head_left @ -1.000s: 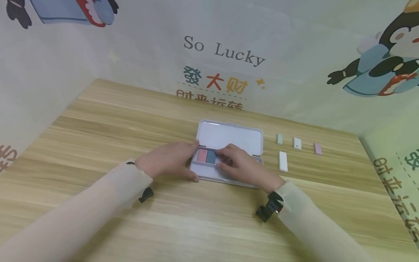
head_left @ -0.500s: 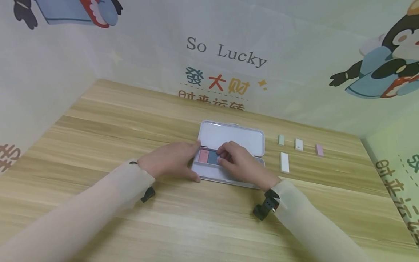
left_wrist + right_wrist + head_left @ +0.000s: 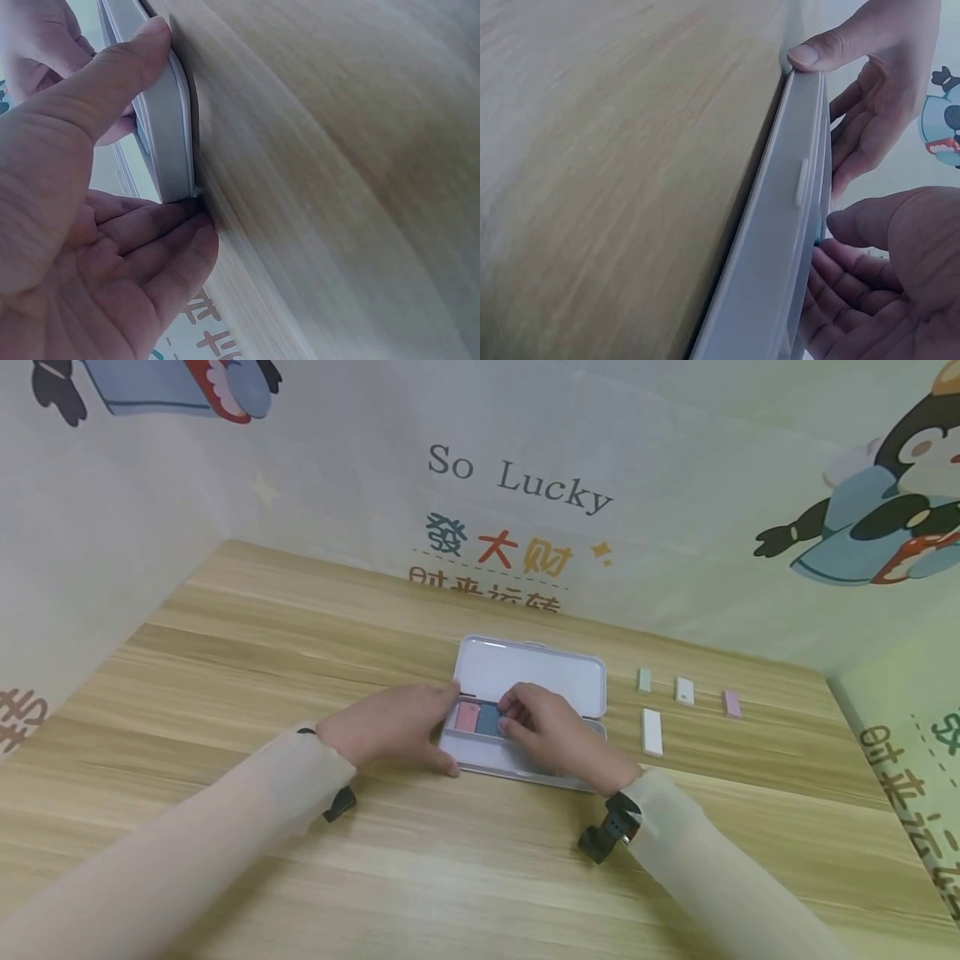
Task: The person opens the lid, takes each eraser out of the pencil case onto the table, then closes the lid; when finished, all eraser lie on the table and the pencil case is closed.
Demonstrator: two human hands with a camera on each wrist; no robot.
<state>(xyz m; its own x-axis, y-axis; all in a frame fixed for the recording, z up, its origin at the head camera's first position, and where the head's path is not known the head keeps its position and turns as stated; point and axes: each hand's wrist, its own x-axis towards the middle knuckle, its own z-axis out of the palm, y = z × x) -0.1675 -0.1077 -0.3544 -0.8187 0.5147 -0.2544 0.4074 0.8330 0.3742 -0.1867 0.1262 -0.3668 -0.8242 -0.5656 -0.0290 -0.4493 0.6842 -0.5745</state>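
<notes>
An opened white pencil case (image 3: 480,758) lies on the table with its lid (image 3: 532,672) laid back away from me. Inside its upper compartment a pink eraser-like block (image 3: 467,717) and a dark blue block (image 3: 487,720) lie side by side. My left hand (image 3: 393,727) grips the case's left end, thumb at the front edge and fingers at the back corner, as the left wrist view shows too. My right hand (image 3: 551,731) is over the case, thumb and fingertips pinching the right edge of the blue block. That hand hides the compartment's right part.
To the right of the case lie a small green block (image 3: 644,680), a white block with a mark (image 3: 684,691), a pink-purple block (image 3: 732,704) and a longer white block (image 3: 652,732). A printed cloth wall (image 3: 337,485) stands behind the wooden table (image 3: 420,877).
My right fingers have shifted slightly at the blue block's right side, and more blue shows beside the pink block. My left hand keeps its hold on the case.
</notes>
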